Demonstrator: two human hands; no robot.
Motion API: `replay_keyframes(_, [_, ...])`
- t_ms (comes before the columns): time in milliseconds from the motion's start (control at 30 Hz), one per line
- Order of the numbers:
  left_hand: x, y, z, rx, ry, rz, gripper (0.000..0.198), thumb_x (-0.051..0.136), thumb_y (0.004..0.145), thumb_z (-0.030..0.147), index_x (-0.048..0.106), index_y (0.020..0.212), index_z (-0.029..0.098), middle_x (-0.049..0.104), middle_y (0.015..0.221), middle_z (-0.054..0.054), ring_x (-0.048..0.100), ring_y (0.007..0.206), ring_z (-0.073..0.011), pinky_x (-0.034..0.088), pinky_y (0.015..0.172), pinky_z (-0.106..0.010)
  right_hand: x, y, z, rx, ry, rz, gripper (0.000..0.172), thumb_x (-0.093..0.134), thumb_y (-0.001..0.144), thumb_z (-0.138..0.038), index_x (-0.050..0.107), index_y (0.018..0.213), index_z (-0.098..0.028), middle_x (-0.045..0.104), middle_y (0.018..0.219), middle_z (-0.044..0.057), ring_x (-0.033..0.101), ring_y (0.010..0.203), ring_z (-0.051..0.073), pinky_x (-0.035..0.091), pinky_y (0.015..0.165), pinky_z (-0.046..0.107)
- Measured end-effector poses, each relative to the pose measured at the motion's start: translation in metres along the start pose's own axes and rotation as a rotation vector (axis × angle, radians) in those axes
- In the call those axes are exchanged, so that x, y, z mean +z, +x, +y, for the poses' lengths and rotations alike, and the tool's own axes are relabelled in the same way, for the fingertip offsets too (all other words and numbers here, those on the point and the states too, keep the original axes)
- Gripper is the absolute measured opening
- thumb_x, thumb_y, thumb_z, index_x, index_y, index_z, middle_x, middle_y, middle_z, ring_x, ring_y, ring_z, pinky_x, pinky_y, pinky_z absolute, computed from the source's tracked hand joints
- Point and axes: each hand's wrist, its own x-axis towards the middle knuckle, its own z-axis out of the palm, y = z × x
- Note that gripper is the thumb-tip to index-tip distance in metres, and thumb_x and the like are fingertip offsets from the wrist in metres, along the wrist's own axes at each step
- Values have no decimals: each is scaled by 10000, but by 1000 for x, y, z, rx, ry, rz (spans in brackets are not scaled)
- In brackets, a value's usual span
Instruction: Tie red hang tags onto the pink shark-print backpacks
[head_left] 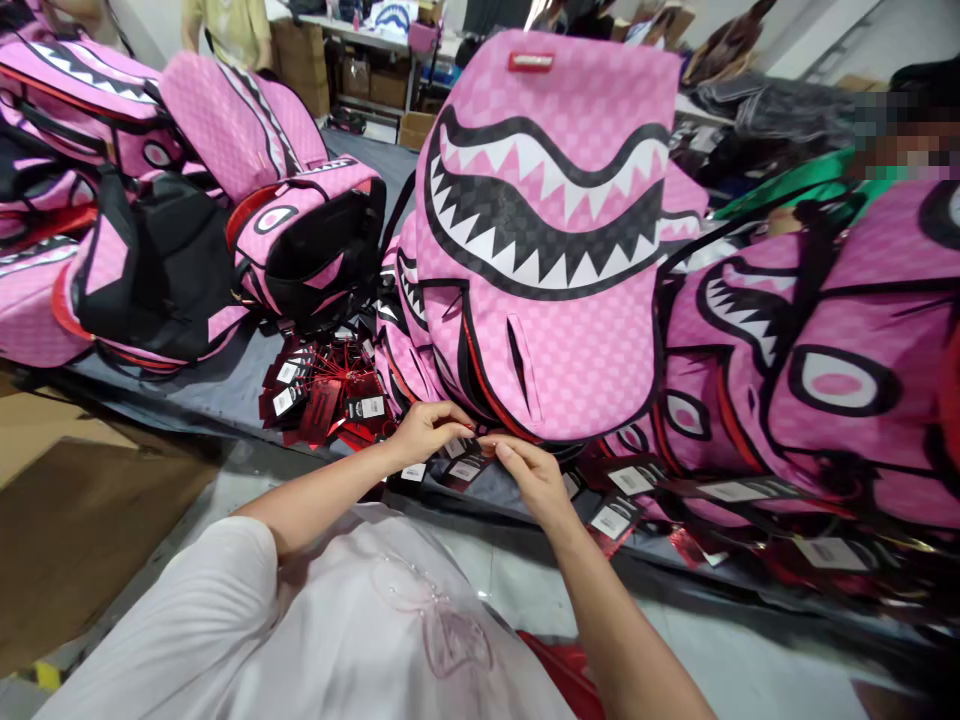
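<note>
1. Bag (551, 240): one, pink, standing on the bench (202, 392) directly before the wearer, toothed print outward
2. Hands: two; left hand (425, 434) and right hand (535, 478) meet near the bag's lower edge, fingertips close but apart, each thumb drawn toward its forefinger; whether either is clamped on a tag or string cannot be told
3. Near tags (466, 468): at least two with white labels, just below the fingertips
4. Step in hand, as judged: fine two-handed handling of a tag or its string at the bag's lower edge
5. Next move, as judged: calls for a light pinch, the string kept free of neighbouring tags
6. Tag pile (322, 415): one, left of the bag, at least three white labels showing, red strings (345, 360) on top; overlap prevents a full count
7. Right tags (611, 520): at least four along the bench edge
8. Other bags: at least four in the left group (157, 260), at least two in the right group (832, 320); total hidden by overlap
9. Co-workers: at least two, one in a yellow top (229, 25), one in green (795, 185)
</note>
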Motion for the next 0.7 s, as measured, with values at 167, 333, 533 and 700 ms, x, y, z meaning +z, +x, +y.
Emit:
replay_keyframes(167, [-9,1,3,162,132,-103,252,591,896,341,740,874,138,730,870,-84,679,817,-141,519,760,-232,2,4,0,70,-1,43,369,639,817,-505,756,954,-183,704,746,38,656,694,170,561,699,291])
replay_keyframes(333, [-15,0,0,220,404,-225,240,526,937,291,731,965,168,730,928,-74,673,888,-138,511,812,-235,10,5,2,4,-98,95,269,618,831,-411,731,883,-172,707,752,41,642,655,164,534,648,272])
replay_keyframes(533, [-17,-1,1,181,559,-244,244,496,944,242,722,1012,181,728,950,-57,669,909,-129,502,809,-223,16,3,-3,-220,-392,154,193,539,884,-284,708,873,-191,738,817,45,689,712,175,530,696,261])
replay_keyframes(700, [-17,0,7,163,647,-274,241,494,933,212,723,1009,199,722,976,-43,665,899,-122,489,783,-211,14,4,-2,-273,-461,154,191,513,905,-253,695,893,-199,739,805,36,694,676,166,536,669,248])
